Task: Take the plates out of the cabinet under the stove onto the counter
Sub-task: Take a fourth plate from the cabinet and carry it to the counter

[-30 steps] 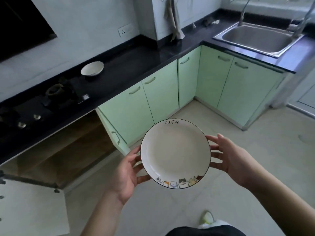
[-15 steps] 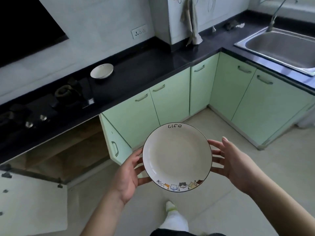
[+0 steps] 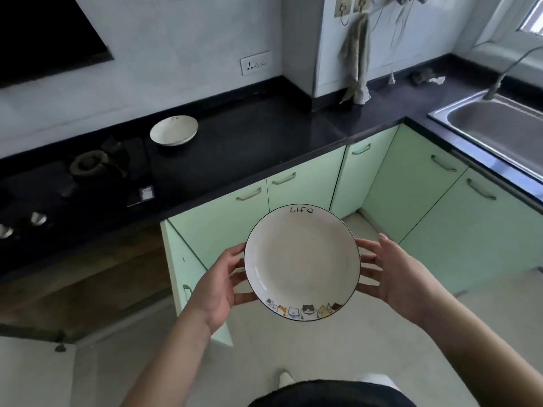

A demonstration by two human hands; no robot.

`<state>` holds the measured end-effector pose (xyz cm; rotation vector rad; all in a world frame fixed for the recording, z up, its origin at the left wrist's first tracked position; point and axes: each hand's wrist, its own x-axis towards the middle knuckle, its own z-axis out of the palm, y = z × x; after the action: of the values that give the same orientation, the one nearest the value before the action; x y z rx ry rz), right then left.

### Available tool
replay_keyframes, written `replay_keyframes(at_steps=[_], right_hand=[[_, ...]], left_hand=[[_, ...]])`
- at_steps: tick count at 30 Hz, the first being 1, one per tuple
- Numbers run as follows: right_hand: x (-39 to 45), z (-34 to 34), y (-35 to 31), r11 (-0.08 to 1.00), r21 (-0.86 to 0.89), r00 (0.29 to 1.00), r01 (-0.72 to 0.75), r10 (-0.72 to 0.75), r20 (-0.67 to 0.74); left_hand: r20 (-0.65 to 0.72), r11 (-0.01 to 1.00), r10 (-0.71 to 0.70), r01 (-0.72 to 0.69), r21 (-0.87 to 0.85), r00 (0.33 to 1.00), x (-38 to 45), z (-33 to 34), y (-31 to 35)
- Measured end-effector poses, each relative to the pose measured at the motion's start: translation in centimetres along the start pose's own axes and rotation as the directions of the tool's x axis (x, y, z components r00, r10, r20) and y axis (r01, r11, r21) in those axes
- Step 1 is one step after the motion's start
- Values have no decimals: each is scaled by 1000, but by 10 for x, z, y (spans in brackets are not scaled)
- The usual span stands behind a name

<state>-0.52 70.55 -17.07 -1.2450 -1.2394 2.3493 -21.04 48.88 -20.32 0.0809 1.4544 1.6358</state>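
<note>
A person stands before the black stone counter (image 3: 264, 142), carrying a round white ceramic plate (image 3: 302, 261) with "Life" lettered at its far rim and cartoon cats along its near edge. The left hand (image 3: 219, 284) and right hand (image 3: 395, 273) cradle it from opposite sides, fingers curved under its rim, level and face-up. The plate hangs below and in front of the counter; the bare counter top lies up and ahead of both hands, the left somewhat nearer. A white ceramic bowl-like dish (image 3: 174, 130) already sits on the counter, beside the black gas stove (image 3: 88, 168). The open cabinet (image 3: 88, 274) gapes underneath.
</note>
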Motion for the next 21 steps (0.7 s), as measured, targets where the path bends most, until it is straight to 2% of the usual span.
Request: replay_keyframes(at_steps=[6, 14, 21], right_hand=[[52, 3, -23, 999, 48, 999, -6, 8, -43], [154, 7, -72, 1000, 3, 996, 15, -15, -88], [242, 27, -133, 998, -53, 999, -38, 38, 2]], left_hand=[[-34, 999, -15, 16, 47, 999, 57, 9, 24], [-89, 994, -13, 22, 106, 996, 149, 28, 62], [-183, 997, 4, 11, 80, 983, 207, 38, 115]])
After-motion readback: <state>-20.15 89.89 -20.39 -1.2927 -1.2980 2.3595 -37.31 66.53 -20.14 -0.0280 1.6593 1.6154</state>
